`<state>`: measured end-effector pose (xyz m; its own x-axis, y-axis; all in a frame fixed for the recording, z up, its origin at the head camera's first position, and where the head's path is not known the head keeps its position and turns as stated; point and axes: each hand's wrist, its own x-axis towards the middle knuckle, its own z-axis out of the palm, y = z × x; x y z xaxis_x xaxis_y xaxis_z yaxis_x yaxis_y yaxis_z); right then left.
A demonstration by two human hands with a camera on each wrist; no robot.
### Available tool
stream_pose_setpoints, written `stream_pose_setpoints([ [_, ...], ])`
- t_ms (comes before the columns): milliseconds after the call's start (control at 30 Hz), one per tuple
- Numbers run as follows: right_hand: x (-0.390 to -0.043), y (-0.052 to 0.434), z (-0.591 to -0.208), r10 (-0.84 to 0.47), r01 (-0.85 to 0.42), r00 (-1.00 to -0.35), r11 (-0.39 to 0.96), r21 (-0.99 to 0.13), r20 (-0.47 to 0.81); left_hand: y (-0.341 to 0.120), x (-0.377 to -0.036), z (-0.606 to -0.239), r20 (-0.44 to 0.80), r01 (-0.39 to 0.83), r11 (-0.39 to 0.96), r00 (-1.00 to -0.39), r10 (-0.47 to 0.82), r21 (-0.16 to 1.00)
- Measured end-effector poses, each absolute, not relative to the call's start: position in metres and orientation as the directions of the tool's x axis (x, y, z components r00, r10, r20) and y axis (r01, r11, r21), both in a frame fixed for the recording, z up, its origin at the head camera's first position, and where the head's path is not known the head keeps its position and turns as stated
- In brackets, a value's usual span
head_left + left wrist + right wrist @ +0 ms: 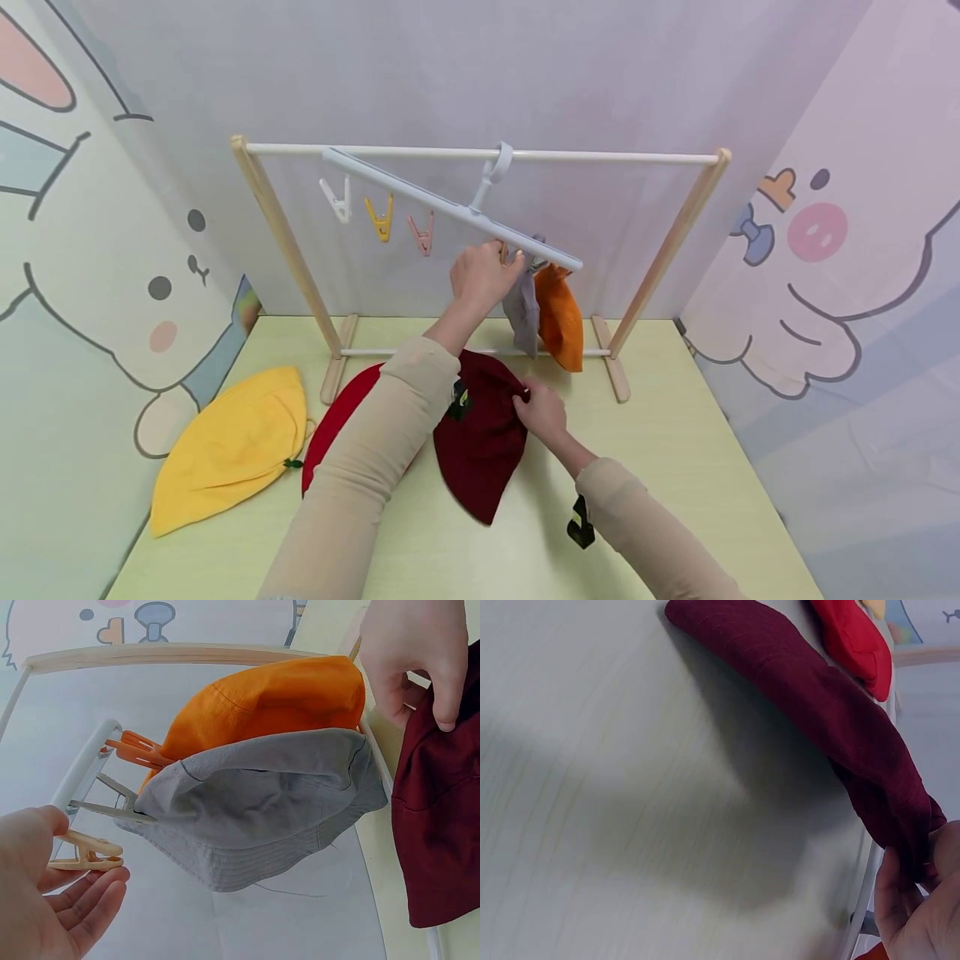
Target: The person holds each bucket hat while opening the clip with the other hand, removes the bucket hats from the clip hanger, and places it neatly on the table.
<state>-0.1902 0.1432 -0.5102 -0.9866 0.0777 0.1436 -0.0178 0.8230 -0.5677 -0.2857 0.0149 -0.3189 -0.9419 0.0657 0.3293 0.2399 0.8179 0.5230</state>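
Below the right part of the white hanger (450,208), my left hand (483,275) pinches a beige clothespin (90,851) that hangs from it. Just beyond, a grey bucket hat (255,795) hangs by a grey clothespin (112,806). Behind that, an orange hat (561,321) hangs by an orange clothespin (139,748). Lower down, my right hand (543,412) grips the edge of a dark red hat (483,442) between thumb and fingers. In the right wrist view, that hat (817,705) slants up from the tabletop to the hand.
The hanger tilts down to the right on a wood-ended rack (296,250) with a white top bar. White, yellow and pink clothespins (422,235) hang at its left. A yellow hat (236,442) and a partly hidden red hat (341,417) lie on the table (675,467).
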Motion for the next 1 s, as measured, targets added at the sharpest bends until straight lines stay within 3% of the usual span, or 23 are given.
stream_pose_setpoints([
  [567,-0.19,0.136,-0.526,0.091,-0.013,-0.982,0.842,-0.54,0.165,0.015,-0.285,-0.32,0.332,0.239,0.819,-0.941,0.064,0.521],
  [1000,-0.187,0.139,-0.531,0.031,-0.045,-0.986,0.894,-0.447,0.161,0.015,-0.285,-0.319,0.339,0.238,0.82,-0.939,0.057,0.521],
])
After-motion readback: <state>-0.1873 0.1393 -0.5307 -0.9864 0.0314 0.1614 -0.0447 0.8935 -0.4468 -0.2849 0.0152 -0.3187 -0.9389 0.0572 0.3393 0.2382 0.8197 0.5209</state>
